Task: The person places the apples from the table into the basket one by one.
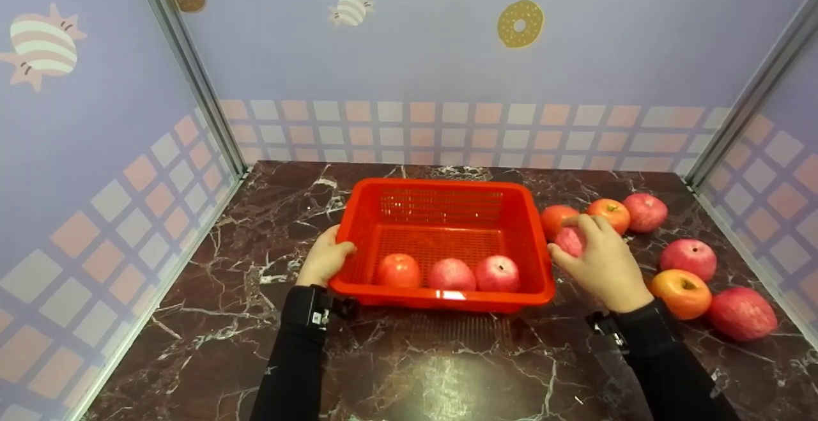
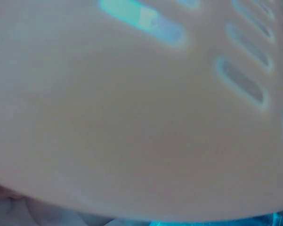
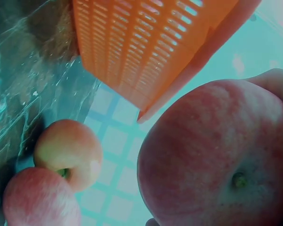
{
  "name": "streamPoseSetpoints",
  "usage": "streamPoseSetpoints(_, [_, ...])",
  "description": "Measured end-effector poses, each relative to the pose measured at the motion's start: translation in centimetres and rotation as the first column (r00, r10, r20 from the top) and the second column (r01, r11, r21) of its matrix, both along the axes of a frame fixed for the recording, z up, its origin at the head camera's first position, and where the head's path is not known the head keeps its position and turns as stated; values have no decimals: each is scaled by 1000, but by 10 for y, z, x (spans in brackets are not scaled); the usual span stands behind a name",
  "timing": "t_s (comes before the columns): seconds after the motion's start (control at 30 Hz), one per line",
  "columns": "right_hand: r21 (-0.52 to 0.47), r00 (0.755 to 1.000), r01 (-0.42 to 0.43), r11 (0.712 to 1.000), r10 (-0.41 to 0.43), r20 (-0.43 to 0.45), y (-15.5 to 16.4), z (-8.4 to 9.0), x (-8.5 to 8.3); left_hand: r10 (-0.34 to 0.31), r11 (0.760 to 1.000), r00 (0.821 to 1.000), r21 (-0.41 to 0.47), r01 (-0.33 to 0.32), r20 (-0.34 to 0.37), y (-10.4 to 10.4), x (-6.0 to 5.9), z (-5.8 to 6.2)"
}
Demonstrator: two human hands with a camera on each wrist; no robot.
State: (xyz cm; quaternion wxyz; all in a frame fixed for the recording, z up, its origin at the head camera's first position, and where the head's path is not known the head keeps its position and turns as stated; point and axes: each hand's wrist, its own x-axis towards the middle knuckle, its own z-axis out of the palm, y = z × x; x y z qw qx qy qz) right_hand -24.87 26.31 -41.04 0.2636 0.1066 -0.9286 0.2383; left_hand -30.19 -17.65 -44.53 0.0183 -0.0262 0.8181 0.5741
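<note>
A red plastic basket (image 1: 447,299) with slotted walls stands on the dark marbled table. My left hand (image 1: 324,258) grips its left rim, thumb over the edge and the other fingers hidden outside. Close up, the basket wall (image 2: 132,117) fills the left wrist view. Inside, along the near side, lie an orange-red fruit (image 1: 399,271) and two pinkish apples, one of them a paler apple (image 1: 498,273) at the right. My right hand (image 1: 604,264) holds a pink-red apple (image 3: 212,155) between thumb and fingers, just right of the basket's right rim.
Behind the right hand sit an orange-red fruit (image 1: 555,220), an orange apple (image 1: 610,211) and a pink apple (image 1: 645,211). Farther right lie another pink apple (image 1: 689,259), a yellow-orange apple (image 1: 681,293) and a dark red apple (image 1: 742,313). Patterned panels (image 1: 422,57) enclose the table.
</note>
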Motion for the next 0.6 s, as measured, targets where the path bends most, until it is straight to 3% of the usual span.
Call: streamPoseSetpoints(0.6, [-29,996,-91,995,91,9,-26,9,-32,0,1000,1000,16,0,11,0,0,0])
